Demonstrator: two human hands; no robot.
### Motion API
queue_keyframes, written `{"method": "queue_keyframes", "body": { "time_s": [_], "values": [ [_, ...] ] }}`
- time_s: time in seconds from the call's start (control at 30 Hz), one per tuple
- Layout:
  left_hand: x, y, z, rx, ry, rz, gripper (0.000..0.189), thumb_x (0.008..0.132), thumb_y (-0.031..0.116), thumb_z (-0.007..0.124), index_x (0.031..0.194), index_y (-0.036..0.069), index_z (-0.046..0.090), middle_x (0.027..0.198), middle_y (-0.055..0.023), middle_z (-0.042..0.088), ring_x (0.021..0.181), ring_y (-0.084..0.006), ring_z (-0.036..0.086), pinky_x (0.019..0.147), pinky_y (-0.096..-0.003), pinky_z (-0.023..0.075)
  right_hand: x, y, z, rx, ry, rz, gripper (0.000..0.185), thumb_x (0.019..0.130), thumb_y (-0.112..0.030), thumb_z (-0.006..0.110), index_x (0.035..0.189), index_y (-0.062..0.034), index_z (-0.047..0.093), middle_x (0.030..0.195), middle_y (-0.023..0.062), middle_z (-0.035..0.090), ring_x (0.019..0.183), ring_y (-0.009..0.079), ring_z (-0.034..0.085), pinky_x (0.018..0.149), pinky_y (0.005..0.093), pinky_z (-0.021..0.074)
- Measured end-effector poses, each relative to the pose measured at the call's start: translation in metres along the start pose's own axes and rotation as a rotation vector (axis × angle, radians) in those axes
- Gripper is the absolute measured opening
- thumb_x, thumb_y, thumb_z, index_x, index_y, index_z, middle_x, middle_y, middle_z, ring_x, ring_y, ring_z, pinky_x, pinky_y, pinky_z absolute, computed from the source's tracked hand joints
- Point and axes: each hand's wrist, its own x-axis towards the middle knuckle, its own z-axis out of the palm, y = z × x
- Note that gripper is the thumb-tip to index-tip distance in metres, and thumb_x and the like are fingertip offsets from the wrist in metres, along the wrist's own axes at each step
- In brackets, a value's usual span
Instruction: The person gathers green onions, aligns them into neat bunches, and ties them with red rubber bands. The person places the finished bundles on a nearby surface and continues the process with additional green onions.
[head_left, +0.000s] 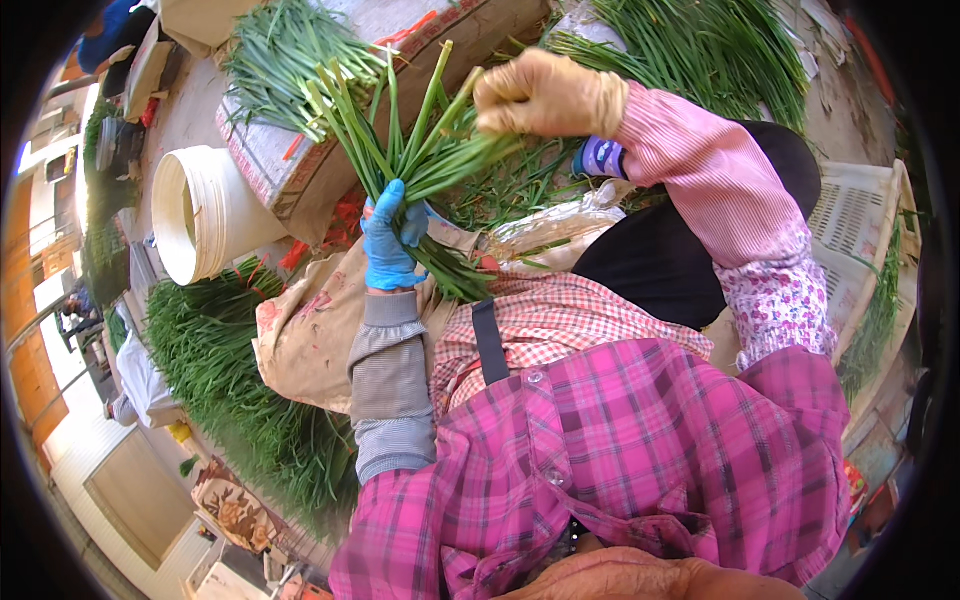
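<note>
My left hand (394, 244), in a blue rubber glove, grips a loose bunch of green chive-like stalks (397, 142). Their pale cut ends fan upward, and the leafy part (454, 274) hangs below the fist onto my lap. Beside the upper ends is my right hand (551, 94), in a tan glove, with its fingers curled at the stalks. The fingertips are partly hidden and blurred, so whether they pinch a stalk is unclear. Past the bunch, a pile of similar stalks (300, 60) rests on a wrapped block (259, 161).
A white plastic bucket (214, 210) lies tilted at left. Below it spreads a large heap of greens (240, 382). More long greens (697, 52) lie at upper right, near plastic crates (855, 217). Trimmings (517, 187) litter the floor. A person (112, 37) shows at upper left.
</note>
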Motion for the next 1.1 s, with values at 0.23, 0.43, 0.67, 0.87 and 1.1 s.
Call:
{"method": "queue_keyframes", "body": {
  "time_s": [0.23,0.43,0.67,0.87,1.1],
  "values": [
    [-0.002,0.007,-0.014,0.140,0.015,0.056,0.014,0.083,0.011,0.060,0.092,0.003,0.053,0.052,0.0034,0.039,0.035,-0.0056,0.032,0.034,-0.0212,0.0235,-0.002,0.012,-0.054,0.287,0.581,0.140,0.009,0.088,-0.009,0.058,0.084,-0.0025,0.062,0.074,-0.0002,0.060,0.070,0.0093,0.056,0.061,0.0244,0.0461],
    [0.001,0.009,-0.002,0.206,-0.140,0.046,0.020,0.076,0.008,0.062,0.091,0.000,0.051,0.051,0.0021,0.039,0.034,-0.0065,0.032,0.034,-0.0216,0.0248,-0.008,0.042,-0.057,0.371,0.256,-0.024,0.022,0.085,-0.017,0.062,0.103,-0.0031,0.064,0.097,0.0070,0.064,0.086,0.0147,0.058,0.079,0.0258,0.0442],
    [0.000,0.003,-0.002,0.227,-0.192,0.030,0.009,0.075,0.007,0.061,0.078,0.001,0.055,0.045,0.0010,0.040,0.034,-0.0075,0.034,0.035,-0.0226,0.0225,0.007,0.028,-0.023,0.501,0.225,0.050,0.023,0.087,-0.022,0.062,0.095,-0.0014,0.069,0.085,0.0021,0.068,0.074,0.0072,0.059,0.069,0.0258,0.0481],
    [-0.002,0.011,-0.015,0.042,-0.006,0.101,0.014,0.085,0.012,0.058,0.082,-0.001,0.053,0.047,-0.0001,0.041,0.032,-0.0084,0.035,0.034,-0.0228,0.0266,-0.006,-0.006,-0.072,0.866,0.112,-0.073,0.024,0.083,-0.006,0.066,0.106,-0.0019,0.063,0.090,0.0071,0.063,0.088,0.0162,0.060,0.079,0.0272,0.0486],
    [0.003,0.004,0.002,0.212,0.042,0.139,0.023,0.090,0.025,0.056,0.089,0.002,0.054,0.051,-0.0017,0.042,0.034,-0.0094,0.035,0.033,-0.0230,0.0270,0.009,0.009,-0.002,0.040,0.204,-0.077,0.020,0.089,-0.014,0.060,0.106,-0.0023,0.062,0.093,0.0021,0.064,0.086,0.0099,0.058,0.080,0.0246,0.0468]
  ]
}}
